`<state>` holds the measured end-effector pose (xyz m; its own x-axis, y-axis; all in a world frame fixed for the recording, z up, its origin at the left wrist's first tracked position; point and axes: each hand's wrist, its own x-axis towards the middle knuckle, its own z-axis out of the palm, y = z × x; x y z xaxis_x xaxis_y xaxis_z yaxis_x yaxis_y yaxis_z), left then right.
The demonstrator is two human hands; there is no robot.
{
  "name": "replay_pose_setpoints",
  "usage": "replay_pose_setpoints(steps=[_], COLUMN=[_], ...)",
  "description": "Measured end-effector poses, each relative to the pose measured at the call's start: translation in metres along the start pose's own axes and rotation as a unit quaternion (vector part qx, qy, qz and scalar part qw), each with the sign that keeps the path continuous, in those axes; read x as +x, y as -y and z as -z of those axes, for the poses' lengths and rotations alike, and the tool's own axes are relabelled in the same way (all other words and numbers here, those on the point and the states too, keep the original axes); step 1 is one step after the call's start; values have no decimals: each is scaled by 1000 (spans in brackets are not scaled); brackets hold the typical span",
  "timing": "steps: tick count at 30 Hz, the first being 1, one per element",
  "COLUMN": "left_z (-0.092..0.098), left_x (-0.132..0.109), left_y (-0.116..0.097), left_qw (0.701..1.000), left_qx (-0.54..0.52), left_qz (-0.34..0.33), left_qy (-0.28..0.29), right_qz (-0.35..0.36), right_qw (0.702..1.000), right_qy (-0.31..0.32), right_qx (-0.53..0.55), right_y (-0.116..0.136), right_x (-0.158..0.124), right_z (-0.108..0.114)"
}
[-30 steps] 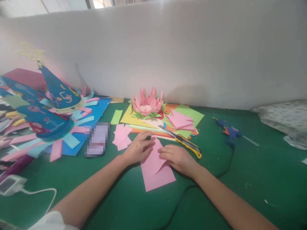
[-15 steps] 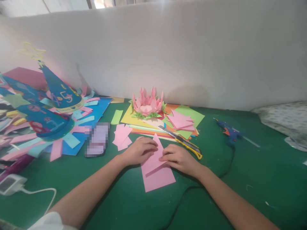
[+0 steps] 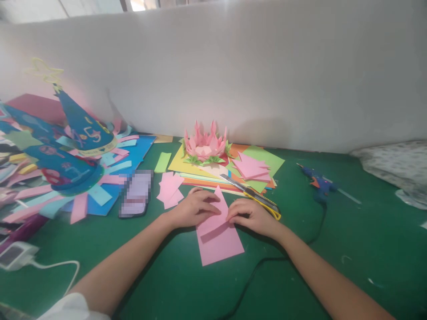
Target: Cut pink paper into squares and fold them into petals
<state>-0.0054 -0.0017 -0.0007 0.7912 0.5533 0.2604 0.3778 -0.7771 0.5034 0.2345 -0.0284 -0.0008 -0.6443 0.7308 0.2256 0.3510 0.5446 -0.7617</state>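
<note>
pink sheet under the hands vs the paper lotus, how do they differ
The pink sheet lies nearly flat on the table, its top folded over; the lotus stands up in many pointed petals. The left hand and right hand press the sheet; the lotus sits untouched farther back on coloured paper. The sheet is all pink; the lotus has green leaves. Both are pink paper.

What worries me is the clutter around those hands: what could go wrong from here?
The utility knife lies just beyond the right hand, blade apparently out; a reach forward could meet it. The cable of the glue gun passes under the right forearm and might snag. The pink sheet, pressed under the left hand and right, could slide and skew the crease.
</note>
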Motion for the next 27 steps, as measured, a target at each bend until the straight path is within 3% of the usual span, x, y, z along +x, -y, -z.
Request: replay_pose_setpoints(steps=[8,14,27], left_z=[-2,4,1], left_x=[3,5,-1], left_y=[0,1,14], left_qw=[996,984,995], left_qx=[-58,-136,-91], left_qz=[73,118,37], left_qy=[2,3,32], right_qz=[-94,-103,-127], right_qw=[990,983,979], right_qy=[-74,-106,-121], right_qx=[-79,-106,-102], right_y=[1,-2,-1], right_x=[9,10,13], right_z=[-12,-18,-23])
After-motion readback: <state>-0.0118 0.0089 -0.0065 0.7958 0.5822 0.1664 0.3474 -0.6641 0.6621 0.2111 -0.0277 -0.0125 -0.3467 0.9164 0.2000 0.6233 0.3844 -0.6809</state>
